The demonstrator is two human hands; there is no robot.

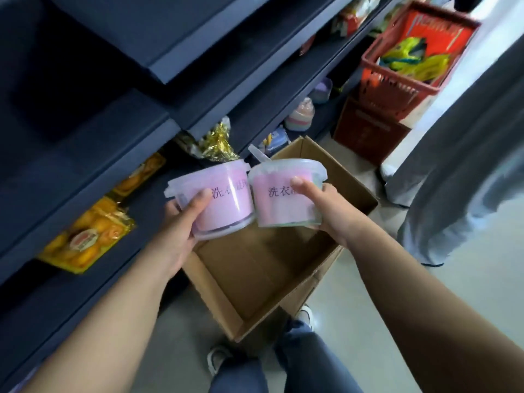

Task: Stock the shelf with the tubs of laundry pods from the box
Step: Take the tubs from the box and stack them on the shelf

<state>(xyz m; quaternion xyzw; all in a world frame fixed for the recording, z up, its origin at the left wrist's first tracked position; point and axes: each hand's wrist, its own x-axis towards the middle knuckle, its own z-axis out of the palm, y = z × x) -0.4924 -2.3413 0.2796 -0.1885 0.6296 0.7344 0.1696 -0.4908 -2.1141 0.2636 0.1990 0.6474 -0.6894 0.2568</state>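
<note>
I hold two clear tubs with pink labels above an open cardboard box (286, 290) on the floor. My left hand (181, 231) grips the left tub (226, 199) from its side and bottom. My right hand (326, 211) grips the right tub (286, 199), thumb across its label. The two tubs touch at their rims and tilt toward me. The box's inside looks bare where I can see it. The dark shelf unit (93, 177) stands to the left, and similar pastel tubs (300, 114) sit on a lower shelf further back.
Yellow snack packs (85, 236) and a gold-wrapped item (218, 146) lie on the lower shelves. A red basket (402, 63) of goods sits on a brown carton (368, 131) at the back right. Another person's grey trouser legs (459, 171) stand to the right. My own legs are below.
</note>
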